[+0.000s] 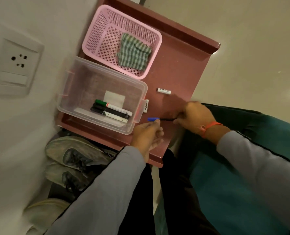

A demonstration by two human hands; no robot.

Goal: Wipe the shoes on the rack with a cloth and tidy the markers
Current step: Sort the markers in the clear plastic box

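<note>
Grey shoes [69, 158] sit on the lower shelf. Above the rack top [179, 68], the left hand [146, 135] pinches a blue cap [152, 119] while the right hand [194, 117] grips the marker's dark body [168, 119]. Three markers [112, 110] lie in the clear box [83, 92]; farther off, the cloth [134, 52] rests in the pink basket [96, 31].

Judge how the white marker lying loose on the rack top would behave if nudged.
The white marker looks round-bodied and lies flat on the smooth rack top, so it would probably roll. It seems small and plastic, likely light and stiff. The raised edge might stop it.
</note>
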